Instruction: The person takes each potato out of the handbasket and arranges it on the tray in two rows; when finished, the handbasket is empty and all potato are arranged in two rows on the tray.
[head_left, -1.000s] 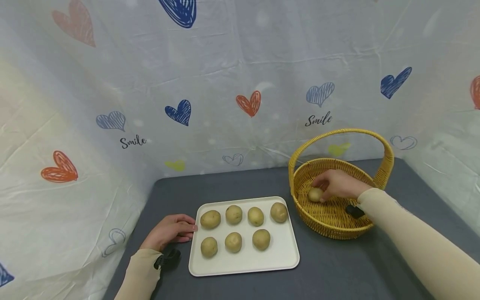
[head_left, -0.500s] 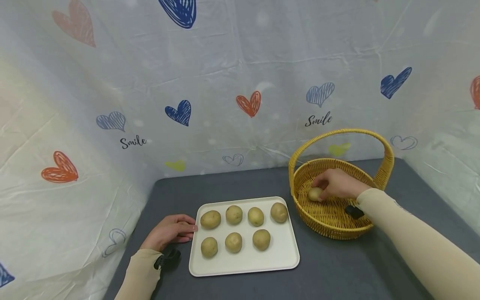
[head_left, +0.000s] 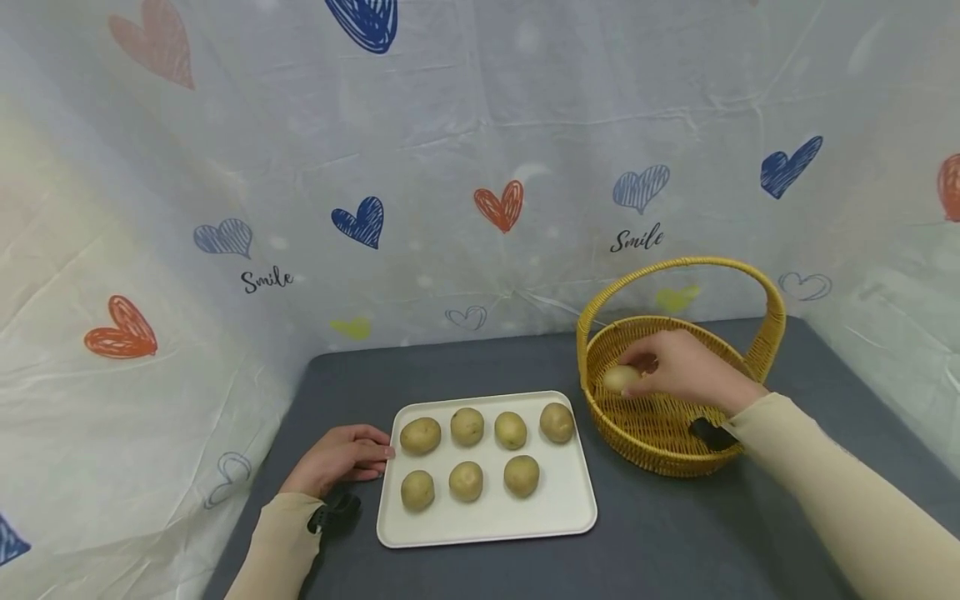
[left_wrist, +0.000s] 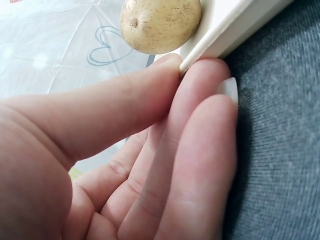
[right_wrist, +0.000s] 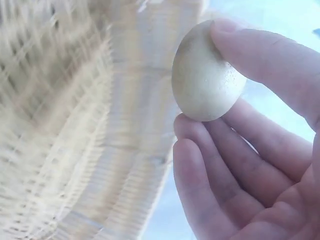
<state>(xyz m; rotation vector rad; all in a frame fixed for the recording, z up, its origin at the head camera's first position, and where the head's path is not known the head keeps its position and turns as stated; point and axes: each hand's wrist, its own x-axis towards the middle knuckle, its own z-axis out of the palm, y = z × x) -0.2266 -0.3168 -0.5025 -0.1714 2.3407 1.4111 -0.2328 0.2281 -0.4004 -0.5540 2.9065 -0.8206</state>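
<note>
Right hand (head_left: 686, 367) pinches a potato (head_left: 620, 378) between thumb and fingertips, just above the wicker basket (head_left: 660, 437) floor (grip is shallow). It may slip and drop back into the basket, or clip the basket's rim. Left hand (head_left: 341, 458), fingers together, touches the white tray (head_left: 558, 521) left of the basket.

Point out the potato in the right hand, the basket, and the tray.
potato (head_left: 620, 378): head view, middle of its visible side.
basket (head_left: 678, 263): head view, top of the handle.
tray (head_left: 487, 527): head view, bare near strip.
</note>
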